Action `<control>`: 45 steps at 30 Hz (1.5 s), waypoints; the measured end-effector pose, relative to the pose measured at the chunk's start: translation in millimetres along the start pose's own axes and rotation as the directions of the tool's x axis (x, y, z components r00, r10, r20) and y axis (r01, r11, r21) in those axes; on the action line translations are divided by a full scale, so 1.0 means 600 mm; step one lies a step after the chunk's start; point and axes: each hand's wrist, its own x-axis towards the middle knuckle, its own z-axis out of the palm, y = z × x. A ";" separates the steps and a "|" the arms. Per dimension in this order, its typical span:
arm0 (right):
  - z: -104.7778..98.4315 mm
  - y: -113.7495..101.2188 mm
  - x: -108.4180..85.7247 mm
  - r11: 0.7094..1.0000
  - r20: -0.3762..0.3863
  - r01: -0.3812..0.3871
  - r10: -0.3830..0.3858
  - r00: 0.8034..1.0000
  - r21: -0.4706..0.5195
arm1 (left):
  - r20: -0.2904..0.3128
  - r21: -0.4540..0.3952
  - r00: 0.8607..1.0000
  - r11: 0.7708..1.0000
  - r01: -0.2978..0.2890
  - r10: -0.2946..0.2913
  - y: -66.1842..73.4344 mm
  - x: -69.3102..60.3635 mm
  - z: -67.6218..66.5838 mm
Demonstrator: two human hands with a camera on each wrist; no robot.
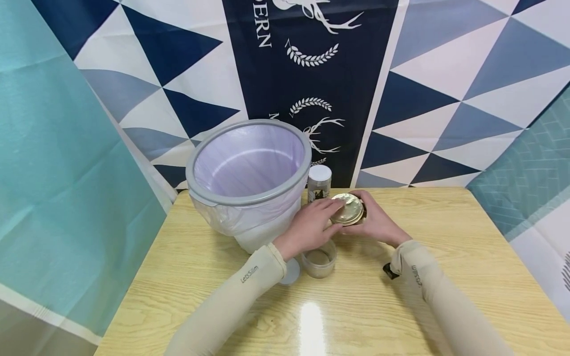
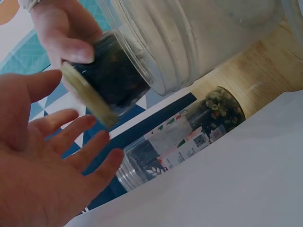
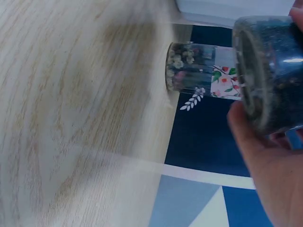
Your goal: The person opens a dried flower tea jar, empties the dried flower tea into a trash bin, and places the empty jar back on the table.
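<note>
My right hand grips a dark-filled jar with a gold lid above the table, its thumb and fingers around the side. In the left wrist view the jar's dark body is tilted. My left hand is held close to the gold lid with fingers spread; whether the fingertips touch it I cannot tell. Below the hands stands an open clear plastic tub, beside a round white lid. Behind is a tall clear jar with a white cap, a floral label and dried flowers at its bottom.
A large bin with a grey rim and a pale plastic liner stands to the left of the jars. The wooden table ends at a patterned cloth backdrop. A small black device sits at the right cuff.
</note>
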 end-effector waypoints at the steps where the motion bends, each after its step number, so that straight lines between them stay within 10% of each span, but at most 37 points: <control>1: -0.001 0.000 -0.001 1.000 -0.005 0.010 -0.010 1.000 0.001 | -0.015 -0.006 1.000 1.000 0.000 0.000 0.000 -0.001 -0.001; 12: -0.003 -0.011 -0.006 0.987 -0.066 0.127 -0.120 0.991 0.104 | -0.168 -0.100 0.986 0.995 -0.020 0.003 0.002 0.000 -0.009; 45: -0.014 -0.051 -0.022 0.977 -0.061 0.211 -0.210 0.976 0.005 | -0.225 -0.155 0.974 0.988 -0.020 -0.015 0.019 -0.001 -0.028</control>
